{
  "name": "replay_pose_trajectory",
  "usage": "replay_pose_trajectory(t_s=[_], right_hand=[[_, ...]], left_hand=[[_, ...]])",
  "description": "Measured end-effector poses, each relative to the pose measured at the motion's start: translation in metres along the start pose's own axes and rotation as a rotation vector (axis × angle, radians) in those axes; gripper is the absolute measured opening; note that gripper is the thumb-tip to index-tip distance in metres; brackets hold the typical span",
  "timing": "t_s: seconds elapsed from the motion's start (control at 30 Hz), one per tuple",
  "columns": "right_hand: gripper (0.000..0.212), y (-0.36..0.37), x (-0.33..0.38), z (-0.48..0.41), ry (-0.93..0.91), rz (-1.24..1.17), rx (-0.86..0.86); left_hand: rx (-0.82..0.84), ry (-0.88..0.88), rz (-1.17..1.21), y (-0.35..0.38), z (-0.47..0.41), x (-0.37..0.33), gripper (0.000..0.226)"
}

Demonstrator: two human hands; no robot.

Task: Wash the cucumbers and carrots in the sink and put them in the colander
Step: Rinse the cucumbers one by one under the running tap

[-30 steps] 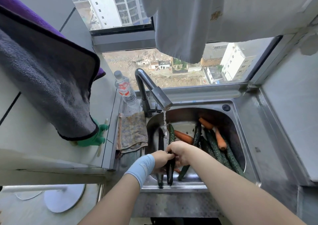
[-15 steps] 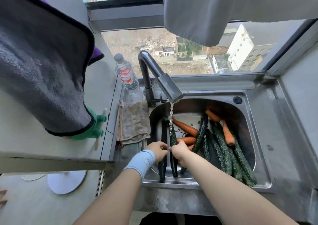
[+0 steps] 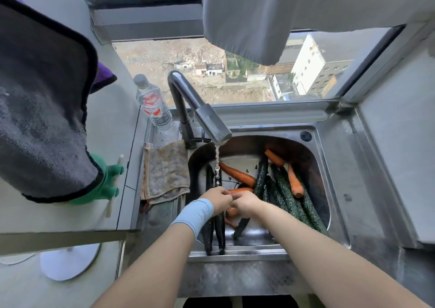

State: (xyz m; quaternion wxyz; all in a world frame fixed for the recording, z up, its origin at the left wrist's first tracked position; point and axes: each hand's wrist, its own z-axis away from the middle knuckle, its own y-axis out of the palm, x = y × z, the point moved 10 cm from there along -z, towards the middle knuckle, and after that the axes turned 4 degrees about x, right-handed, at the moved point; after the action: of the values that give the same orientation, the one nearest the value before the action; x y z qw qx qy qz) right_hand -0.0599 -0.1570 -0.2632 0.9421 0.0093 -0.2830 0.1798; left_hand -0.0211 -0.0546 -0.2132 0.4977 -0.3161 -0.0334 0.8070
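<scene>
A steel sink (image 3: 334,180) holds several dark green cucumbers (image 3: 292,201) piled at the right and several orange carrots (image 3: 237,174). Water runs from the dark faucet (image 3: 207,121) onto a long dark cucumber (image 3: 220,227) that lies over the sink's front rim beside another one. My left hand (image 3: 217,200), with a light blue wristband, and my right hand (image 3: 247,204) are side by side around that cucumber under the stream, fingers curled on it. No colander is in view.
A folded rag (image 3: 164,171) lies on the sink's left rim, with a water bottle (image 3: 153,105) behind it. A grey towel (image 3: 42,109) hangs at the left over green gloves (image 3: 103,185). White cloth (image 3: 259,13) hangs overhead. A window is behind the sink.
The view has tilted down and moved closer to the sink. Both hands stay on the cucumber under the running water and have shifted slightly along it.
</scene>
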Motion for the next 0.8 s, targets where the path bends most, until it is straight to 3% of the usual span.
replay_pose_trajectory(t_s=[0.1, 0.2, 0.3, 0.33, 0.4, 0.53, 0.63, 0.8], right_hand=[[0.030, -0.068, 0.013, 0.026, -0.060, 0.166, -0.277], [0.035, -0.132, 0.001, 0.063, 0.086, 0.515, -0.522], [0.098, -0.157, -0.035, 0.081, 0.357, 0.773, -0.473], [0.107, -0.156, -0.044, 0.085, 0.430, 0.866, -0.413], [0.093, -0.150, -0.057, 0.087, 0.504, 0.995, -0.315], [0.064, -0.147, -0.063, 0.087, 0.515, 0.960, -0.289], [0.056, -0.150, -0.058, 0.093, 0.489, 0.824, -0.345], [0.051, -0.128, -0.032, 0.101, 0.284, 0.405, -0.314]], left_hand=[[0.043, 0.028, 0.048, 0.020, -0.004, -0.032, 0.022], [0.084, 0.035, 0.021, 0.044, -0.009, -0.060, 0.032], [0.122, 0.052, -0.020, 0.065, -0.015, -0.083, 0.036], [0.136, 0.056, -0.028, 0.072, -0.017, -0.090, 0.035], [0.191, 0.059, -0.053, 0.086, -0.018, -0.100, 0.035], [0.252, 0.021, -0.061, 0.104, -0.017, -0.101, 0.036], [0.273, 0.001, -0.021, 0.106, -0.013, -0.099, 0.032], [0.351, -0.098, 0.417, 0.100, 0.007, -0.084, 0.032]])
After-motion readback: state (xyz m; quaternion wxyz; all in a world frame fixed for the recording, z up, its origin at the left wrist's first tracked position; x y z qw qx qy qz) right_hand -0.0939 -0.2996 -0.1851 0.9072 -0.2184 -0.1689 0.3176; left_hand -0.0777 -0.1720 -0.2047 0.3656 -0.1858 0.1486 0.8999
